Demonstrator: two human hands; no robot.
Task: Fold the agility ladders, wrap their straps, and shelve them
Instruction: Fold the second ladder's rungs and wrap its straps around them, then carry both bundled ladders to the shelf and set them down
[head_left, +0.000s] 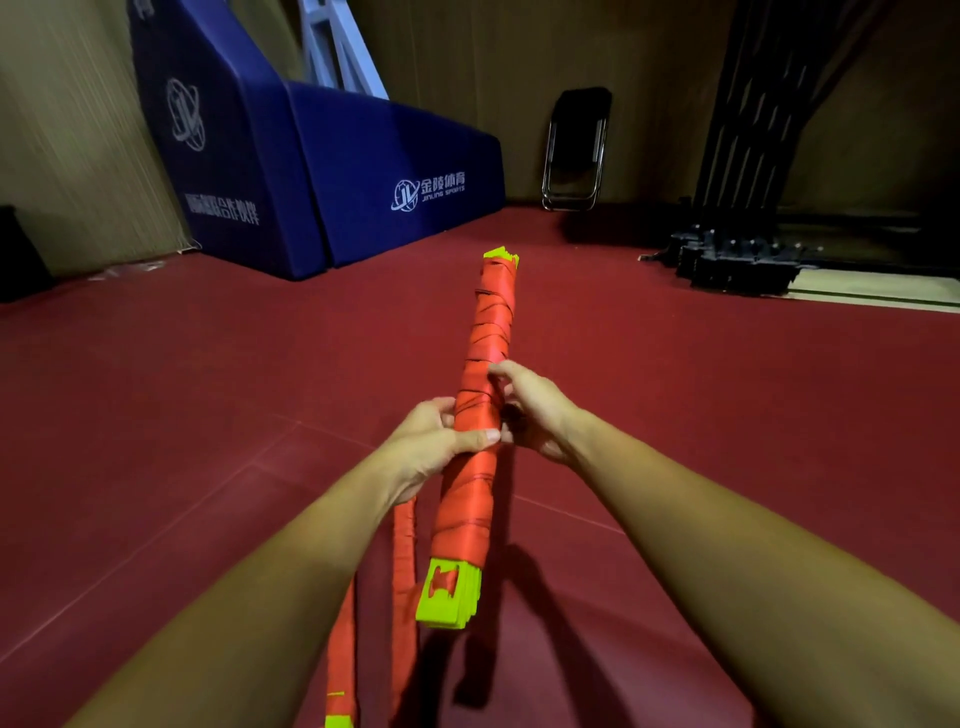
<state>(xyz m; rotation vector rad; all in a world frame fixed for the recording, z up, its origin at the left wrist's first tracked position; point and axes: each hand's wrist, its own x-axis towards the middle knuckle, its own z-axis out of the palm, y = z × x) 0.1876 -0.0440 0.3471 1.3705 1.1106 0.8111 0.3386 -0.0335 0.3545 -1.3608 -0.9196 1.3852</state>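
A folded agility ladder (488, 332), a stack of yellow-green rungs wound in orange strap, points away from me above the red floor. My left hand (434, 441) grips the bundle near its middle, thumb across the top. My right hand (530, 410) pinches the strap on the bundle's right side, just beyond the left thumb. A loose length of orange strap (402, 551) hangs below my left hand, ending at a yellow-green rung (340, 719) at the bottom edge of the view.
Blue padded basketball-stand bases (363, 171) stand at the back left. A folded black chair (574, 150) leans on the far wall. Black metal frames and their bases (737, 260) sit at the back right. Red floor (156, 415) stretches all around.
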